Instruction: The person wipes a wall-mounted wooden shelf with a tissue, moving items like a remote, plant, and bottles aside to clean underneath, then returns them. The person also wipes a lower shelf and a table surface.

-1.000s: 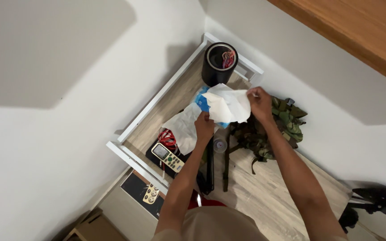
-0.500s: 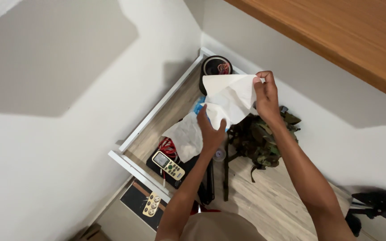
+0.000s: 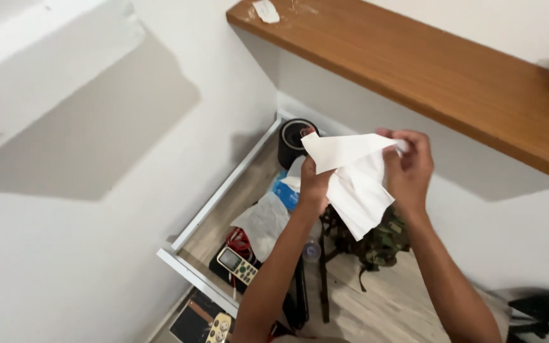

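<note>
white-walled corner, wooden shelf (image 3: 452, 76) overhead, wood floor below. white tissue sheet (image 3: 354, 174) is up in the air between both hands, partly unfolded, lower half hanging crumpled; looks mid-way to spread. long axis runs left-right along the top edge, free corner points down. left hand (image 3: 314, 184) pinches its left edge, right hand (image 3: 409, 168) pinches the right corner. black bin (image 3: 292, 141), camo bag (image 3: 382, 241), remote (image 3: 236, 265) on the floor beneath.

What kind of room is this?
Probably a corner of a home, maybe a bedroom or storage nook: white walls, a wooden shelf, a camouflage backpack and a remote control on the wood-look floor.
</note>
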